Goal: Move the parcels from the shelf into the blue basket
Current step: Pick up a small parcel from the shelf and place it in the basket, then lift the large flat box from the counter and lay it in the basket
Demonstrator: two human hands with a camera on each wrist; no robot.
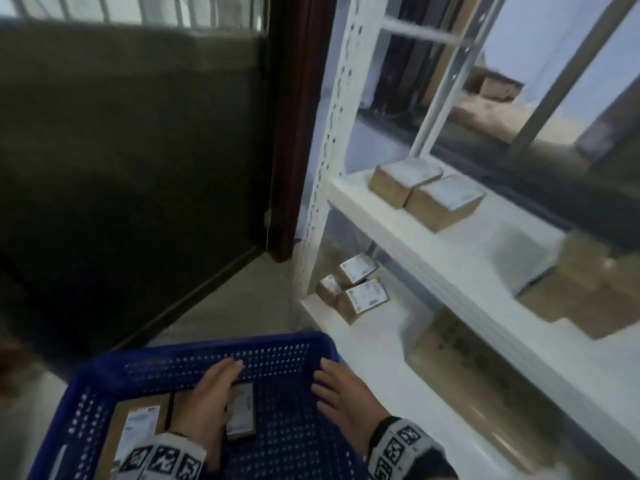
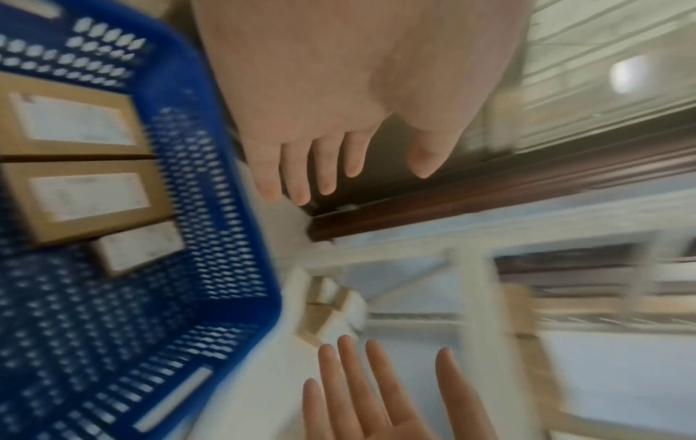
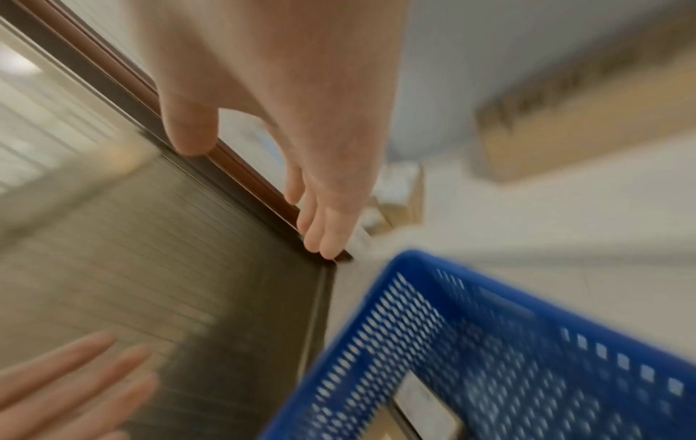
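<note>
Both hands over the basket (image 1: 104, 375), empty. Left hand (image 1: 207, 400) palm down, fingers (image 1: 228, 367) straight and close together, above a small parcel (image 1: 242, 414) lying on the basket floor; contact with it cannot be told from the head view. Right hand (image 1: 343, 393) near the basket's right wall, fingers straight and slightly spread, holding nothing.

Basket sits low and near, just left of the shelf (image 1: 398, 233). A larger parcel (image 1: 138, 424) lies flat in its left part, label up.

Shelf, middle level: two boxes (image 1: 426, 194) side by side, touching. Lower level, far left corner: three small boxes (image 1: 353, 289) bunched together, labels up. More cartons (image 1: 588, 292) to the right, blurred.

Left wrist view: left hand (image 2: 339, 104) seen from behind, fingers extended, small gaps between them, thumb apart; right hand (image 2: 376, 396) below with fingers splayed. This view shows three parcels (image 2: 82, 178) in a row inside the basket, where the head view shows two clearly, the rest hidden by the left hand.

Right wrist view: right hand (image 3: 301, 134) with fingers together, thumb out, nothing in it; basket corner (image 3: 414, 268) below, heavy blur. Dark door panel (image 3: 188, 253) behind.
</note>
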